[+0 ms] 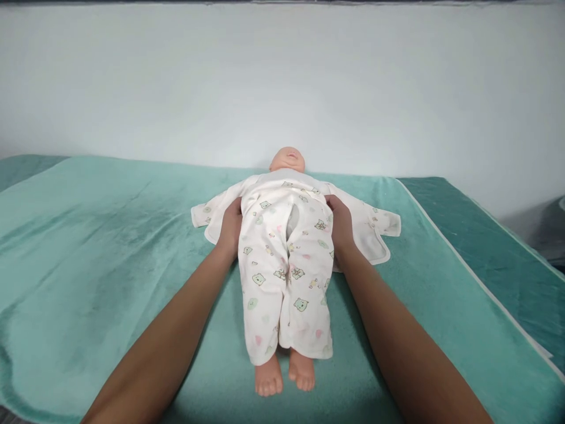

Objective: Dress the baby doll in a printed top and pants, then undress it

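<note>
A baby doll (288,160) lies on its back on a teal blanket (97,247), head toward the wall and bare feet toward me. It wears white printed trousers (282,282). A matching white top (375,227) lies spread open under it, sleeves out to both sides. My left hand (230,227) grips the trousers' waistband at the doll's left side as I see it. My right hand (341,224) grips the waistband on the opposite side. Both hands have their fingers curled around the fabric.
The blanket covers a bed that runs up to a plain white wall (282,82). A darker green sheet (498,247) shows along the right edge. Something dark (551,229) stands at the far right beyond the bed.
</note>
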The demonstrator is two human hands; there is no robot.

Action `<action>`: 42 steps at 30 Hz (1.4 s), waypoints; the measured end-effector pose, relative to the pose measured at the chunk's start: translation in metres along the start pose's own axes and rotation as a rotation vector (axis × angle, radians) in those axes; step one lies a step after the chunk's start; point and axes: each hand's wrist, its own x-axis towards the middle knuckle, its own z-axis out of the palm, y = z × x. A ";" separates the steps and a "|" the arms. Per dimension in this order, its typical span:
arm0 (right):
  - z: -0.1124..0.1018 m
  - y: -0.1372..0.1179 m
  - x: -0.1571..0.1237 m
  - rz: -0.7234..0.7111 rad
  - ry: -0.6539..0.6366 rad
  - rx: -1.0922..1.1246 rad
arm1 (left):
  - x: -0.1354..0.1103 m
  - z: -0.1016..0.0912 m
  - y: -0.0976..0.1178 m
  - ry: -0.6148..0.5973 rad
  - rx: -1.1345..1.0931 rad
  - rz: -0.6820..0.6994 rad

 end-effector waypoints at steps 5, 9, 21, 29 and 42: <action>0.001 0.002 0.007 -0.024 0.057 0.141 | 0.005 -0.001 0.005 0.061 0.168 0.186; -0.004 0.001 0.013 0.012 -0.090 0.224 | 0.012 0.000 0.008 -0.047 0.149 0.278; -0.019 0.002 0.029 -0.141 -0.415 0.054 | 0.033 -0.015 0.001 -0.330 0.296 0.395; -0.004 0.003 0.029 -0.345 -0.222 -0.086 | 0.024 -0.007 0.007 -0.337 0.255 0.368; 0.015 0.017 0.078 -0.149 -0.097 -0.299 | 0.078 0.006 0.007 -0.095 0.378 0.268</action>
